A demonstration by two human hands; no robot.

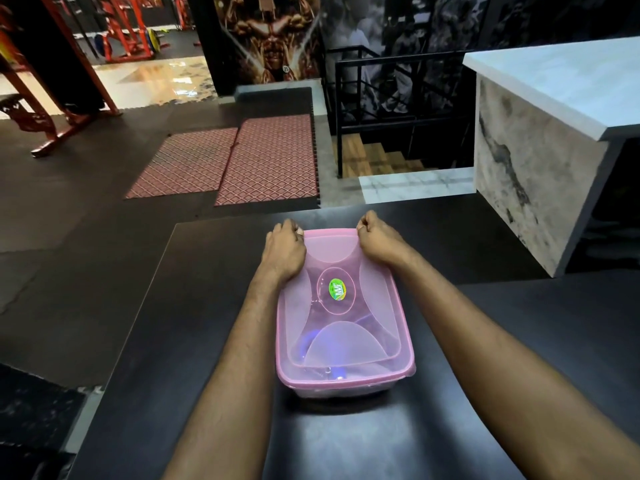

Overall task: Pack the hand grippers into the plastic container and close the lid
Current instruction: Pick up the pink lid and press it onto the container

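A clear plastic container (337, 389) stands on the black table (485, 341) with its translucent pink lid (343, 327) lying on top. A green sticker marks the lid's middle. Blue and purple shapes, the hand grippers (337, 374), show faintly through the lid near the front edge. My left hand (284, 249) rests on the lid's far left corner with its fingers curled over the rim. My right hand (377, 242) does the same on the far right corner. Both hands press on the lid's far edge.
A marble-fronted counter (540, 161) stands at the right, beyond the table. Two patterned red mats (242, 161) lie on the dark floor ahead. A railed stairwell (381, 147) opens behind the table's far edge. Red gym equipment (52, 109) stands far left.
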